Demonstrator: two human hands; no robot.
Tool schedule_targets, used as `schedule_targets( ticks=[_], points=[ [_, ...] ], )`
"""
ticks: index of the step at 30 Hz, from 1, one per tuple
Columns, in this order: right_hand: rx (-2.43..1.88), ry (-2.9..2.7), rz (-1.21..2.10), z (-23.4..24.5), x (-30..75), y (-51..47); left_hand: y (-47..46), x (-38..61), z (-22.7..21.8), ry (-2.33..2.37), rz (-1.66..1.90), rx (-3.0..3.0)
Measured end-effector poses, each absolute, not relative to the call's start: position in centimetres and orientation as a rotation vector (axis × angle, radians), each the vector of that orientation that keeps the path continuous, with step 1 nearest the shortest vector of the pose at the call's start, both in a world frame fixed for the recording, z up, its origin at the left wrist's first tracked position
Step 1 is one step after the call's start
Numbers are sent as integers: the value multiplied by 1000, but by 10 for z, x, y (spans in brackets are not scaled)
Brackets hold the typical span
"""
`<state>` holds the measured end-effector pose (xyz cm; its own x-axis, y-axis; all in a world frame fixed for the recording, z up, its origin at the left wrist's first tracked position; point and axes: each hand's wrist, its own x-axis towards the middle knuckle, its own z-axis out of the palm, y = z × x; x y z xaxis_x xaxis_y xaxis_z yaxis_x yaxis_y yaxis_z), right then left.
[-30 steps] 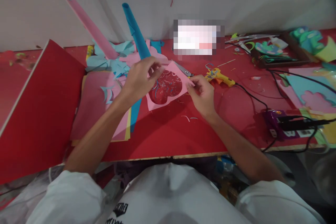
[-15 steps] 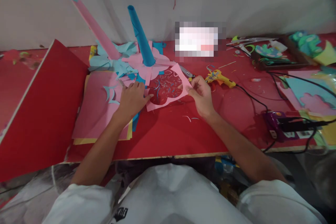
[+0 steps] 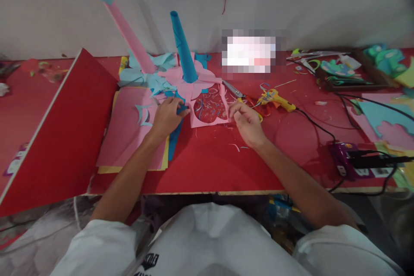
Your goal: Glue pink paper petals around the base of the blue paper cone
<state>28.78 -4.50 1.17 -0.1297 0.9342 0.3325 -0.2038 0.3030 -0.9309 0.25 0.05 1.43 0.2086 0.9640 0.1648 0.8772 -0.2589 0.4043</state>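
While the R hand [image 3: 247,123] pinches the pink cut-out sheet [image 3: 196,122] at its near R corner, the L hand [image 3: 169,116] is at the sheet's L edge, fingers bent; can't tell if they grip or just touch. Sheet's btwn the hands, set back from the front edge of the red desk [image 3: 210,168]. Nearer that edge: thin scraps [image 3: 238,147], stacked pink paper [image 3: 126,138] at L, purple box [image 3: 338,155] w/ cables far R. Blue paper [image 3: 174,140] lies just beside the L hand. Trimmings [image 3: 211,105] show thru the sheet's opening. Scissors [image 3: 236,92] & yellow glue gun [image 3: 282,101] lie just past the R hand. Farther back, a pink flower [image 3: 204,78] w/ upright blue cone [image 3: 185,51] crowds the sheet's far side; a tilted pink cone [image 3: 132,41] is L of it, nearer the desk's back edge.
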Motion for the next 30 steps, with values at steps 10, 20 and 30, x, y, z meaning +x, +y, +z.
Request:
schedule_targets(
  ticks=[10,20,30],
  points=[
    [-876,-1271,1227,9,281,-48,-4,24,6,1749,502,2366],
    [-874,-1413,1218,12,277,-52,0,14,4,1654,506,2288],
    [-867,-1382,1219,10,280,-52,-2,31,6,1190,1100,1596]
  ],
)
